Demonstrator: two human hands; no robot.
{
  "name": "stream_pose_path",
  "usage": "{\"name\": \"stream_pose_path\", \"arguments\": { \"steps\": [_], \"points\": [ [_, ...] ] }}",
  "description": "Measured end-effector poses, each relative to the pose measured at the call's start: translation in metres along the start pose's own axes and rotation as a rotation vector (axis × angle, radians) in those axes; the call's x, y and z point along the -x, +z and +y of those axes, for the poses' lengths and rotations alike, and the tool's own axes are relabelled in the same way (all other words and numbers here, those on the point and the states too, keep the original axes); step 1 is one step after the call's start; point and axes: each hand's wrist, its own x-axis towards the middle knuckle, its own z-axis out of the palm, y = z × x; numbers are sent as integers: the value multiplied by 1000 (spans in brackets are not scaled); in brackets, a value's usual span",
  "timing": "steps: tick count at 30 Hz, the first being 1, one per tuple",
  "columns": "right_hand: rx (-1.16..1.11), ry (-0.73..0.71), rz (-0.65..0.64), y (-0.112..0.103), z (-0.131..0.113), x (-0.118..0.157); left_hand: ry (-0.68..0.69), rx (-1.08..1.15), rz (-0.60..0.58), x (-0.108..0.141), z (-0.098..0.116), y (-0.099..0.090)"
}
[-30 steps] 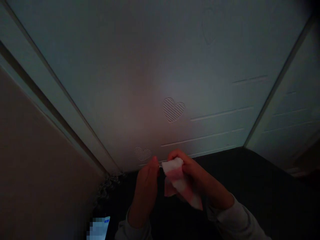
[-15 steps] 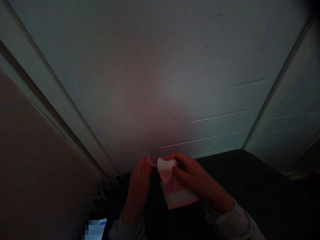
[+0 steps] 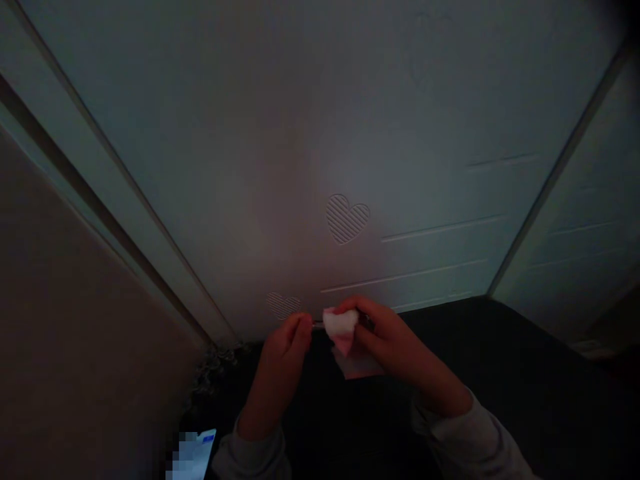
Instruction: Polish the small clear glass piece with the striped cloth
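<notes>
My left hand (image 3: 281, 363) is closed on one end of a thin, shiny rod-like piece (image 3: 318, 325); its kind is too dark and small to tell. A pink and white striped cloth (image 3: 342, 327) is bunched around the piece on the right. My right hand (image 3: 387, 340) pinches this cloth between thumb and fingers, and its lower part hangs below the hand. The rest of the piece is hidden by the cloth and the fingers.
A dark surface (image 3: 450, 367) lies under my hands. Behind it stands a pale panel (image 3: 225, 167) with an embossed striped heart (image 3: 347, 219) and grooves. A lit phone (image 3: 200, 457) is at the lower left. A brownish wall (image 3: 75, 320) rises on the left.
The cloth has bunched up, and less of it hangs down. Both hands sit slightly further right, with the thin piece still between them. The view has shifted a little.
</notes>
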Motion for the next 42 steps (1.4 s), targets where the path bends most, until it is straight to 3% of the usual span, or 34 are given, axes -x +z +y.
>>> {"name": "stream_pose_path", "arguments": {
  "steps": [6,14,23,30,34,38,42],
  "points": [
    [-19,0,-1,2,7,-2,6,-19,-97,1,-4,-7],
    [113,-145,1,4,13,-3,7,-26,-162,5,-17,-17],
    [153,94,-58,9,2,-3,-42,-95,-114,4,-14,-18],
    [111,48,-26,5,6,1,-67,46,-165,7,-11,-17],
    [102,-46,37,1,9,1,-77,192,-75,6,-8,-13],
    [112,-106,84,1,5,1,-92,155,79,4,-4,-9],
    [109,-139,90,2,0,1,-103,140,42,4,-2,-4]
  ]
}}
